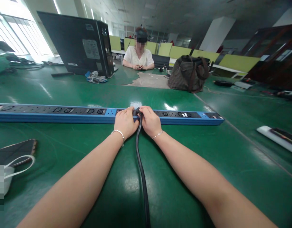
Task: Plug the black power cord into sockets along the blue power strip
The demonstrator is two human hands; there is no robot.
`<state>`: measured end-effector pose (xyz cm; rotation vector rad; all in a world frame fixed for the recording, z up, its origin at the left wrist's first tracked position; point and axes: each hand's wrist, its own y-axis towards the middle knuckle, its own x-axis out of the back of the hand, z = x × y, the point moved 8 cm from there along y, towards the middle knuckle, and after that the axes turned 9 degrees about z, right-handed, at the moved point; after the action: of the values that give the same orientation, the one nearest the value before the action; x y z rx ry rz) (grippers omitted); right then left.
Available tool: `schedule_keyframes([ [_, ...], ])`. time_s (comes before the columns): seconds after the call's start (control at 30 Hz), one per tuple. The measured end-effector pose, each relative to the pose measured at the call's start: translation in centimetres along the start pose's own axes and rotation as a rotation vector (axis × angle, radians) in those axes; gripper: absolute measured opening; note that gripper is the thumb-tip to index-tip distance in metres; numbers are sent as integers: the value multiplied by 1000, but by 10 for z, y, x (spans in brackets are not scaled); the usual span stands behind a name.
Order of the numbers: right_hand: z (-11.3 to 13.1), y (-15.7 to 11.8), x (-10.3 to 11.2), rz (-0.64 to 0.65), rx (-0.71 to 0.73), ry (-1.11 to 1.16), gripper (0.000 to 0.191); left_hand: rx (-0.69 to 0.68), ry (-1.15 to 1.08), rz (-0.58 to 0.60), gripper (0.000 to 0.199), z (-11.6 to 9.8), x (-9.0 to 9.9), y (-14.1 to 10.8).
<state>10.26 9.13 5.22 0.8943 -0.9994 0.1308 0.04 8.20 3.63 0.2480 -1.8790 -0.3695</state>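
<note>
A long blue power strip (pixel 96 120) with black sockets lies across the green table. My left hand (pixel 125 122) is closed over the strip near its middle, gripping it by the edge. Right beside it, my right hand (pixel 150 120) pinches the black plug (pixel 137 111) of a thick power cord (pixel 140 158). The plug is at the sockets on the strip's top face; my fingers partly cover it, so I cannot tell how deep it sits. From the plug the cord runs down between my forearms toward me.
The green table (pixel 77 158) holds a phone (pixel 15 152) with a white cable at left and a white bar-shaped thing (pixel 276 137) at right. Farther back are a black computer case (pixel 72 44), gloves (pixel 96 77) and a brown bag (pixel 188 74). A person (pixel 138 57) sits opposite.
</note>
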Motion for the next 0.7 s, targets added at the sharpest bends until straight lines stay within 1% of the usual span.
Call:
schedule_keyframes([
  [0.1,2,-1,2,-31,20,-18,20,6,1,8,51,1,0,1],
  [0.23,3,-1,4,-44,44,-112,21,8,-1,-1,52,1,1,0],
  [0.43,7,1,5,-23,128,-271,23,20,9,9,50,1,1,0],
  [0.57,6,-2,5,-61,101,-252,23,21,-1,7,50,1,1,1],
  [0.63,9,-2,6,-74,128,-235,22,16,2,4,49,0,1,1],
  [0.7,9,-1,13,-125,141,-202,21,17,10,0,50,1,0,1],
])
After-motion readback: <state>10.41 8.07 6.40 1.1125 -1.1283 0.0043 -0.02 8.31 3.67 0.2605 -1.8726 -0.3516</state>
